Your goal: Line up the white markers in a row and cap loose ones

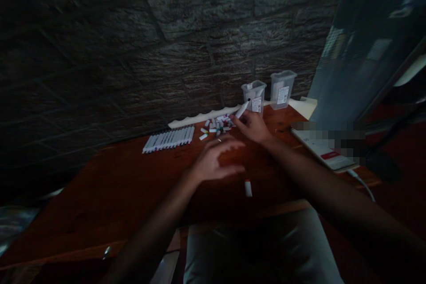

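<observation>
My right hand (253,126) is closed around a white marker (242,109), tilted up in front of the clear plastic containers. Beside it a pile of loose marker caps (218,124) lies on the wooden table, white with coloured ends. My left hand (218,157) hovers over the table just short of the pile, fingers apart and holding nothing. A single cap (248,188) with an orange end rests nearer to me, below my left hand's fingertips. Left of the pile, a row of white markers (169,139) lies side by side.
Two clear plastic containers with labels, a nearer one (259,93) and a farther one (282,91), stand against the brick wall (186,44). A pale wavy-edged strip (203,117) runs along the wall. At the right lies a flat white item (324,148) near a white cable (362,182).
</observation>
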{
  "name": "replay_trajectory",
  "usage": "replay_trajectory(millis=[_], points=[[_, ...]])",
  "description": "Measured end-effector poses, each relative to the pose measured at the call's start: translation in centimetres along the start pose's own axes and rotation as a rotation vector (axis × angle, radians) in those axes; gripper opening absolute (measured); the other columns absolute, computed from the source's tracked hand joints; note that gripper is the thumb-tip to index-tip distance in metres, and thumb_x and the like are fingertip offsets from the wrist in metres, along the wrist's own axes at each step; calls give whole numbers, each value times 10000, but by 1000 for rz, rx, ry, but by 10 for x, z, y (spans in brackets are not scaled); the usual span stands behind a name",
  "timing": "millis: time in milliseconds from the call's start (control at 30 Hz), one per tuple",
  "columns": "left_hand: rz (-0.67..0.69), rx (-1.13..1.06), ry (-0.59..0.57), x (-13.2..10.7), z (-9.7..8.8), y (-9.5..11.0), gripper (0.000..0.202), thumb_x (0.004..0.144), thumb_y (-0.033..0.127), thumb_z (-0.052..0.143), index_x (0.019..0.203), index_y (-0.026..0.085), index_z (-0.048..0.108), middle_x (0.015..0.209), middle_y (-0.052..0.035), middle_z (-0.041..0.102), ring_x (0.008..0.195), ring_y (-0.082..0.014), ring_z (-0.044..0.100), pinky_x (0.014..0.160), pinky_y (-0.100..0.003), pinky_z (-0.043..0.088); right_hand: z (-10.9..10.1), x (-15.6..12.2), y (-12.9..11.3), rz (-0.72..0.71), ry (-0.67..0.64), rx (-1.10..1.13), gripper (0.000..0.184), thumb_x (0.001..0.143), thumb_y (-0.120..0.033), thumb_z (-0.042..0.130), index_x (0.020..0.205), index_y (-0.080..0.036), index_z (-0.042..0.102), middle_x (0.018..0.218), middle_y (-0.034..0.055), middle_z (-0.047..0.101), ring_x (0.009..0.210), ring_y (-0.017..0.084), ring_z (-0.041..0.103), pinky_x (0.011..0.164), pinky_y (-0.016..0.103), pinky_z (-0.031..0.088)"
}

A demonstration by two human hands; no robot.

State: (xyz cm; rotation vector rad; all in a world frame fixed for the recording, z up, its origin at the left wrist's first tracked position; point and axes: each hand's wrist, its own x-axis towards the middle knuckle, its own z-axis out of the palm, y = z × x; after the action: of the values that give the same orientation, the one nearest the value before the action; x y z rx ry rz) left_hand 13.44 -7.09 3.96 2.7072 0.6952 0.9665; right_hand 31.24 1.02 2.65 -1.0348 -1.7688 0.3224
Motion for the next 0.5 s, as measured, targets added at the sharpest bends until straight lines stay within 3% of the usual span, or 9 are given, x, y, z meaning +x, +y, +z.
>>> replay_trajectory(millis=[67, 100, 200, 300, 400, 500], points=[[229, 63, -289, 0, 16, 23, 404, 802, 555, 622, 1043, 232, 651, 1022, -53, 660, 883, -177, 619, 742, -289, 496, -1, 1, 2, 19, 7, -10, 407, 885, -505, 518, 684, -157, 580, 579, 8, 545, 518, 105, 454, 510, 251, 313], [294, 115, -365, -1, 24, 29, 355, 835, 534, 591, 997, 225, 656, 987, -44, 661, 867, -173, 619, 726, -281, 490, -1, 1, 4, 29, 16, -15, 409, 888, -504, 513, 678, -158, 573, 580, 8, 543, 521, 105, 454, 512, 251, 312], [228, 252, -422, -6, 39, 23, 347, 903, 513, 498, 959, 206, 650, 970, -48, 653, 868, -172, 621, 741, -279, 482, -1, 2, 8, 39, 41, -25, 414, 896, -503, 497, 677, -159, 568, 592, 10, 548, 534, 107, 458, 523, 252, 315], [62, 261, -314, -10, 36, -7, 305, 907, 476, 515, 1015, 215, 631, 1046, -46, 639, 941, -173, 622, 825, -287, 488, -1, 3, 10, 44, 40, -35, 416, 896, -501, 499, 676, -157, 577, 596, 13, 557, 535, 108, 464, 527, 254, 320], [-134, 259, -91, -9, 18, -34, 448, 846, 486, 604, 1205, 227, 540, 1274, -91, 540, 1156, -227, 549, 974, -354, 455, 0, 3, 9, 38, 36, -36, 394, 895, -479, 509, 688, -154, 591, 593, 15, 563, 534, 111, 477, 529, 256, 327], [-298, 302, 47, -10, -4, -51, 587, 769, 506, 686, 1240, 214, 495, 1258, -110, 528, 1147, -252, 537, 944, -384, 467, 0, 3, 9, 21, 30, -31, 375, 895, -463, 513, 693, -158, 593, 592, 16, 567, 536, 114, 484, 527, 258, 335]])
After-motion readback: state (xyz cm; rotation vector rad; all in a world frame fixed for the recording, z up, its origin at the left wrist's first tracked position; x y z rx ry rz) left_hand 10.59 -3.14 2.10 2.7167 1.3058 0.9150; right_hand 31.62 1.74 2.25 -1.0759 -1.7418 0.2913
